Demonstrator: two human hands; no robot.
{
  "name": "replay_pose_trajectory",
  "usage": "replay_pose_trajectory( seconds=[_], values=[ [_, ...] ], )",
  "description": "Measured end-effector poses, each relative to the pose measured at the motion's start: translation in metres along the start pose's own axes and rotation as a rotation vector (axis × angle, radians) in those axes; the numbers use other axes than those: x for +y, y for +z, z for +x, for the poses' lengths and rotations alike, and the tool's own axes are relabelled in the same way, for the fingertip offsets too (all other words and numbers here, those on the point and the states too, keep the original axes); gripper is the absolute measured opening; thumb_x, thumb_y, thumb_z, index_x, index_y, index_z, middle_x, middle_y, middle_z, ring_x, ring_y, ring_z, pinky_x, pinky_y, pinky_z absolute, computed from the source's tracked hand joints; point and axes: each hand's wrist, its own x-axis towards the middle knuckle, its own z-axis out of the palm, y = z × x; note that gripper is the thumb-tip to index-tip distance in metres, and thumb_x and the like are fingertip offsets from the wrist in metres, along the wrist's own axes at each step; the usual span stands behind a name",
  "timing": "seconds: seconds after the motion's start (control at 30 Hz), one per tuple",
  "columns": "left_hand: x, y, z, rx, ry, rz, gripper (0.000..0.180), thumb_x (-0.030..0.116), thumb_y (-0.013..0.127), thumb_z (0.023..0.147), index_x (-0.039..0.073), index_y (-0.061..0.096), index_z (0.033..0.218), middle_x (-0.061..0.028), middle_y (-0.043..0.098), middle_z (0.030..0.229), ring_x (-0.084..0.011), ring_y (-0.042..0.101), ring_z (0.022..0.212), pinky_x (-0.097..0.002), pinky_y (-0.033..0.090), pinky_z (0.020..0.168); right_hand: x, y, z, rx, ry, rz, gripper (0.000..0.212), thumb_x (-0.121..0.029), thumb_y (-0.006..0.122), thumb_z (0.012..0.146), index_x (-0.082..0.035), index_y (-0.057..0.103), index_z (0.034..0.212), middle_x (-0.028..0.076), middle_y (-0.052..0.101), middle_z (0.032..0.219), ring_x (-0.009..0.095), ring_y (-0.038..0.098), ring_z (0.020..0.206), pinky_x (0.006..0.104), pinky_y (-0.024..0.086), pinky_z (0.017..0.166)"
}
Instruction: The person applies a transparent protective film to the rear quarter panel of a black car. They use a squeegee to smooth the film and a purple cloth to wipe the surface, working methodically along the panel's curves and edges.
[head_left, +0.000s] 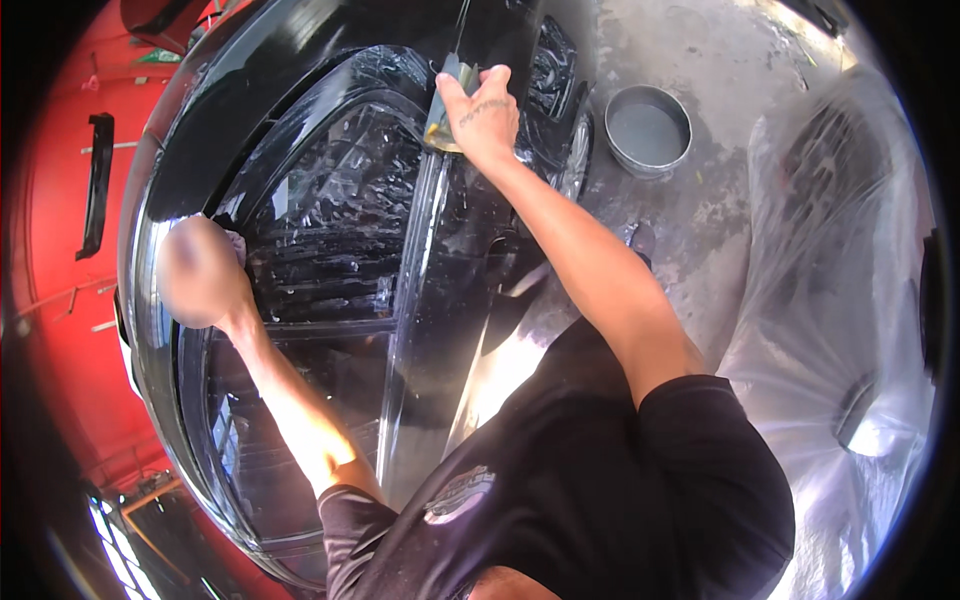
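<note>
A black car (200,170) lies beneath my hands, its side windows (335,190) wet and smeared with whitish streaks. My right hand (485,115) is closed on a flat sanding block (441,112), greyish green with a yellowish near end. It presses the block to the bodywork beside the window, at the far end of the long door trim (415,240). Over on the left, my left hand (203,272) rests at the roof edge above the windows. Blur hides its fingers, but a bit of pale, crumpled material (238,246) shows at its side.
A round bucket (648,130) of grey water stands on the wet concrete floor (690,215) to the right. Clear plastic sheeting (830,300) drapes a large object at the far right. On the left, a black strip-shaped part (97,185) hangs before a red wall (60,260).
</note>
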Motion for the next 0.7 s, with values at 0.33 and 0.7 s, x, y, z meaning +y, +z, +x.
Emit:
replay_pose_trajectory(
  seconds=[0.33,0.7],
  values=[
    [-0.012,0.001,-0.002,-0.017,-0.04,0.071,0.028,0.033,0.068,0.092,0.009,0.084,0.094,-0.011,0.079,0.082,-0.0313,0.075,0.078,-0.0441,0.055,0.076,-0.003,-0.01,-0.012,-0.116,-0.104,-0.032,0.068,-0.048,0.081,0.096,0.006,0.053,0.128,0.026,0.075,0.091,0.045,0.076,0.088,0.0542,0.058,0.084],
    [-0.003,-0.002,-0.001,0.013,-0.03,0.073,0.027,0.027,0.067,0.094,0.006,0.082,0.094,-0.0082,0.078,0.081,-0.0242,0.074,0.075,-0.039,0.055,0.076,-0.014,-0.007,-0.01,-0.098,-0.292,0.034,0.065,-0.047,0.081,0.096,0.005,0.055,0.126,0.024,0.075,0.092,0.045,0.076,0.088,0.0533,0.058,0.08]
  ],
)
